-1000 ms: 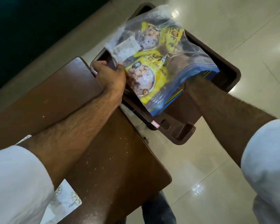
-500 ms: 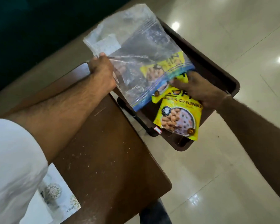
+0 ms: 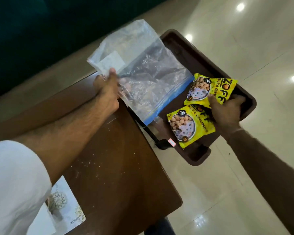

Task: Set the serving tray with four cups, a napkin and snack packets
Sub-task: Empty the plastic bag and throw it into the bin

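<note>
- The serving tray [image 3: 180, 41] sits off the desk's [image 3: 109, 158] right edge, above the floor [image 3: 244, 184].
- Two snack packets lie in the tray: the near packet [image 3: 188, 126] and, just behind and partly overlapping it, the far packet [image 3: 202, 89].
- The right hand [image 3: 227, 112] rests on both packets.
- The left hand [image 3: 107, 92] holds the zip bag [image 3: 143, 70] over the desk's far corner, left of the packets.
- A card [image 3: 66, 207] lies on the desk's near-left corner.

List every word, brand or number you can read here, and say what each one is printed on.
"ZOFF": upper yellow packet, held by the right hand.
"SOYA CH...": same packet, the rest covered.
"10": dark badge on the lower yellow packet; its brand name is half hidden.
"KUBER": card at the table's near edge.
White label on the clear bag in the left hand: blurred.
Red-edged sticker on the tray: unreadable.
</note>
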Motion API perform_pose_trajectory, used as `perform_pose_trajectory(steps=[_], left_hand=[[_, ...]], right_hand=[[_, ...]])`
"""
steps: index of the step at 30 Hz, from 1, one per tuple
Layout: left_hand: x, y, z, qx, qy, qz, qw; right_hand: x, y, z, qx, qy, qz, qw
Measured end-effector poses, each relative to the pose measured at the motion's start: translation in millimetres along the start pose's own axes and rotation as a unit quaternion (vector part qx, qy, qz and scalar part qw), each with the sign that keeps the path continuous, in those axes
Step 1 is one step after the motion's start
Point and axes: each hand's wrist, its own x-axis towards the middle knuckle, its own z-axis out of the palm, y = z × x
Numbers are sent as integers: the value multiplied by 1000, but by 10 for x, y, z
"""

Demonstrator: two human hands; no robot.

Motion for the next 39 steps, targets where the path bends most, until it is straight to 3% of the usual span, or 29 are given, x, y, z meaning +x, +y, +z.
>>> perform_pose_trajectory(steps=[2, 3, 5, 7, 10, 15, 19, 23, 26, 30, 33, 35, 37, 39], left_hand=[[-49, -37, -34, 26, -37, -14, 999], [-93, -33, -38, 40, -53, -27, 997], [-164, -12, -26, 42, -68, -33, 996], [-250, 80, -51, 37, -70, -21, 997], [-404, 332, -171, 23, -130, -22, 991], [-572, 913, -710, -35, -221, -57, 973], [-719, 1419, -1289, -59, -237, -31, 969], [-931, 1940, -1882, -73, -162, 45, 983], [-1198, 2342, -2363, -50, -71, 119, 989], [-1557, 2799, -3141, -43, -41, 170, 984], [-1909, 3064, -3819, 27, -39, 217, 975], [-2110, 3181, -4215, 165, -6, 265, 950], [-2312, 3293, -4638, 312, 56, 315, 895], [-2557, 3418, -5000, 386, 66, 367, 844]], right_hand=[[-115, -209, 47, -68, 132, -81, 986], [-175, -343, 93, -66, 153, -131, 977], [-203, -632, 217, -47, 103, -234, 966], [-153, -963, 380, -42, -24, -300, 953], [-126, -1451, 626, -49, -188, -231, 953], [-312, -1867, 770, 33, -297, -106, 949], [-750, -2225, 658, 91, -373, -86, 919], [-1395, -2711, 464, 134, -336, -178, 915], [-1982, -3200, 343, 95, -308, -288, 902], [-2908, -3806, 97, -6, -361, -395, 845], [-3584, -4225, -54, -142, -302, -520, 786], [-4030, -4511, -156, -172, -263, -568, 761], [-4527, -4791, -264, -198, -250, -600, 733], [-5013, -5022, -340, -229, -256, -636, 691]])
